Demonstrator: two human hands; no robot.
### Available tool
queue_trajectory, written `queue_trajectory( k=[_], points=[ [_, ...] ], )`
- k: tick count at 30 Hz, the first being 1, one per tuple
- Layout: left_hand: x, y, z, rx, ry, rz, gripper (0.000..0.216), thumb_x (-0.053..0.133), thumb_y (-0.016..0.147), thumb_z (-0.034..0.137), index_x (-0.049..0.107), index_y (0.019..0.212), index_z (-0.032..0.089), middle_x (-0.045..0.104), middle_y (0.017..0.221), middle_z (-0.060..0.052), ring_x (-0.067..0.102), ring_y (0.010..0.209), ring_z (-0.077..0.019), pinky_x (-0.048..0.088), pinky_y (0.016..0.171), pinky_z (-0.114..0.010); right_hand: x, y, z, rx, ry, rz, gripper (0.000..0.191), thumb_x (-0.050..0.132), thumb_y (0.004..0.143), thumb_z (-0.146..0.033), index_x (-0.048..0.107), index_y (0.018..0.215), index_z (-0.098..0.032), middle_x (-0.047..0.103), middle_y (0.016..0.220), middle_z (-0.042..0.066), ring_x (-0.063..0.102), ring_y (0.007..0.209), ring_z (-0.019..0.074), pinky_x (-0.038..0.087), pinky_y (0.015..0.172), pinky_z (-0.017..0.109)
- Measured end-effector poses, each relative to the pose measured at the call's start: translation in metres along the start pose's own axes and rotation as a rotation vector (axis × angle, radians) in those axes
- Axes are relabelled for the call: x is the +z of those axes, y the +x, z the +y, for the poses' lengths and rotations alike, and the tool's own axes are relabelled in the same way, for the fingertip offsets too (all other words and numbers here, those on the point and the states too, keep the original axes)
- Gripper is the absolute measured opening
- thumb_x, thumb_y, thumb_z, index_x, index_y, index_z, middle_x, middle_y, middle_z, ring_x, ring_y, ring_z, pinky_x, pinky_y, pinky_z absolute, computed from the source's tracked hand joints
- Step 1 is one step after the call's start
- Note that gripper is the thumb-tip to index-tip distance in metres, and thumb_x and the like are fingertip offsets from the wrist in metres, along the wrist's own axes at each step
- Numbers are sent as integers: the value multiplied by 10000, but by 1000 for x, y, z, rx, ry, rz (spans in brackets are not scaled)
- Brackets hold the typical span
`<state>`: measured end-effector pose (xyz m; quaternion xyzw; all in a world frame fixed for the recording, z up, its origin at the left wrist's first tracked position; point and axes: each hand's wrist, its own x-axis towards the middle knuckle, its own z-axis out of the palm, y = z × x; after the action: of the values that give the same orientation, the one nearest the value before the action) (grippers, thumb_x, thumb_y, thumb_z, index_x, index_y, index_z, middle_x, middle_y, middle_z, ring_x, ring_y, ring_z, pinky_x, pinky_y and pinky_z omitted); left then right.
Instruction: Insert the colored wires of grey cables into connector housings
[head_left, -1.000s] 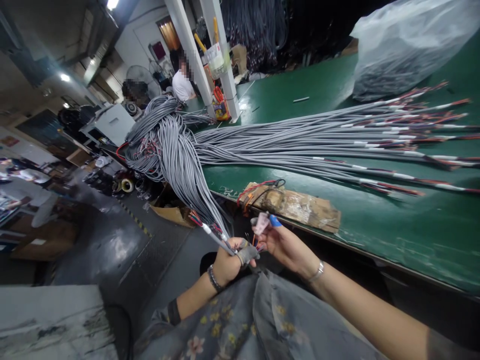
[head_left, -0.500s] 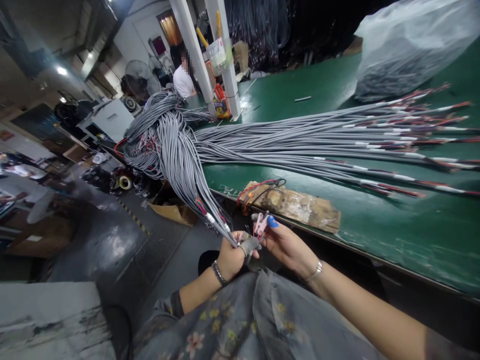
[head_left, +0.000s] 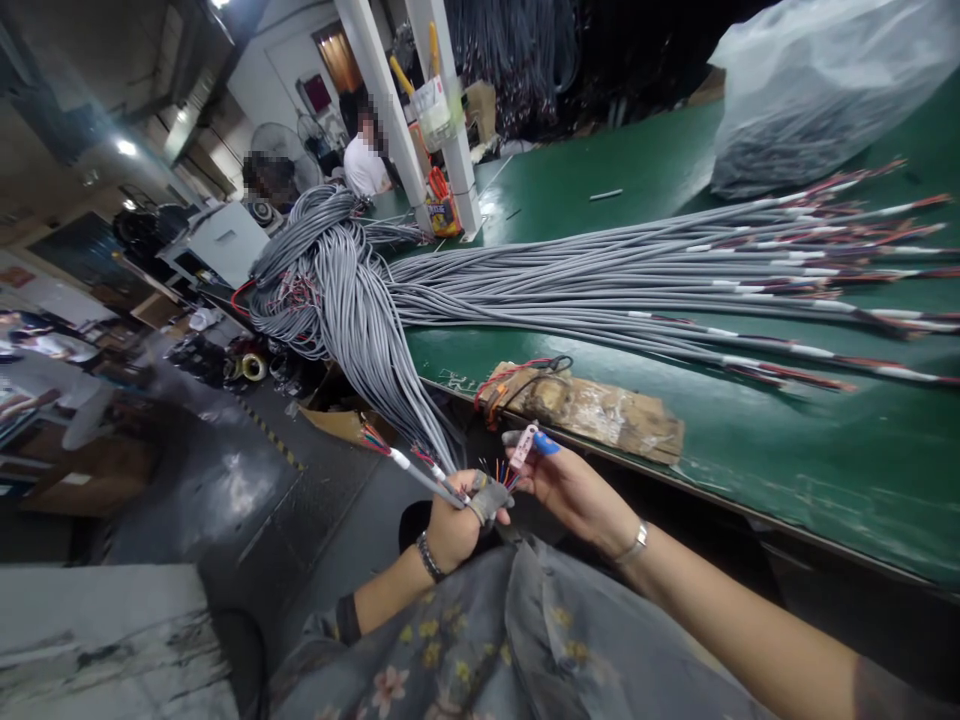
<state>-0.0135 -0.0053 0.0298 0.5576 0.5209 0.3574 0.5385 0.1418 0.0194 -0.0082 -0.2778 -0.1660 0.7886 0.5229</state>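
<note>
My left hand [head_left: 459, 522] is closed around the end of a grey cable [head_left: 420, 476], from which thin coloured wires [head_left: 498, 469] fan out. My right hand [head_left: 568, 488], with taped fingertips, pinches a small pink-white connector [head_left: 523, 447] just above those wire ends. The cable hangs down from a thick bundle of grey cables [head_left: 352, 300] that drapes over the edge of the green table [head_left: 675, 440]. Both hands are held below the table's near edge, over my lap.
Long grey cables [head_left: 637, 285] with red and white ends stretch across the table to the right. A taped cardboard pad [head_left: 600, 410] with red and black leads lies at the near edge. A large plastic bag [head_left: 817, 90] sits far right. Two people sit behind the white pillars [head_left: 450, 130].
My left hand has shifted slightly with the cable. My right hand has turned the connector more upright over the wire ends.
</note>
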Motion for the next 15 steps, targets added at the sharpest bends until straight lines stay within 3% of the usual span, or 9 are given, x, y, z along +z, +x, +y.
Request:
queue_trajectory(
  k=[10, 15],
  points=[
    [13, 9, 1, -50, -125, 54, 468, 709, 649, 595, 635, 588, 137, 586, 468, -25, 423, 414, -79, 310, 441, -215, 1, -2, -5, -34, -89, 66, 346, 839, 590, -488, 691, 678, -188, 623, 630, -9, 511, 530, 87, 451, 485, 194],
    [13, 10, -1, -56, -114, 62, 453, 705, 660, 577, 619, 559, 144, 584, 464, -24, 380, 384, -66, 282, 422, -217, -1, -1, -7, -37, -61, 8, 341, 827, 605, -498, 728, 753, -207, 675, 684, 2, 580, 611, 117, 494, 585, 229]
  ],
)
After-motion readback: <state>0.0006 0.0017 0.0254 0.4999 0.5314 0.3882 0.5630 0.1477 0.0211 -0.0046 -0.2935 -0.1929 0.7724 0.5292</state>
